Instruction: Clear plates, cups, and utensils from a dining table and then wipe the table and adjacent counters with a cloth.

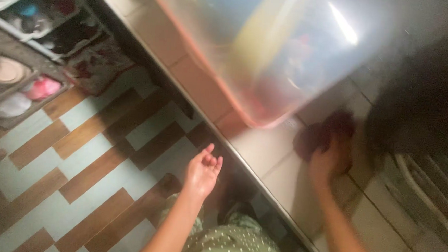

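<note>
Step in hand: wiping the tiled countertop point(278, 170). The right hand point(329, 162) presses down on a dark maroon cloth point(323, 134), fingers curled over its near edge, so it grips the cloth (motion blur hides the exact finger positions). The cloth lies flat on the counter, just beside the near corner of a large translucent plastic storage bin point(269, 46) with an orange rim; whether cloth and bin touch cannot be told.

The left hand point(202, 172) hangs off the counter edge over the floor, palm up, fingers loosely spread, holding nothing.

To the right of the cloth sits a dark blurred mass point(420, 95), kind not readable, and a white ridged rack point(435, 193) near the frame edge. Below, a patterned floor point(79, 149) of pale and wood-tone blocks, and open shelving point(24, 44) with small items at top left.

Judgement: the next stroke calls for steady downward pressure and a path clear of the bin corner; the free hand could shift the bin if the cloth needs to pass beneath it.
</note>
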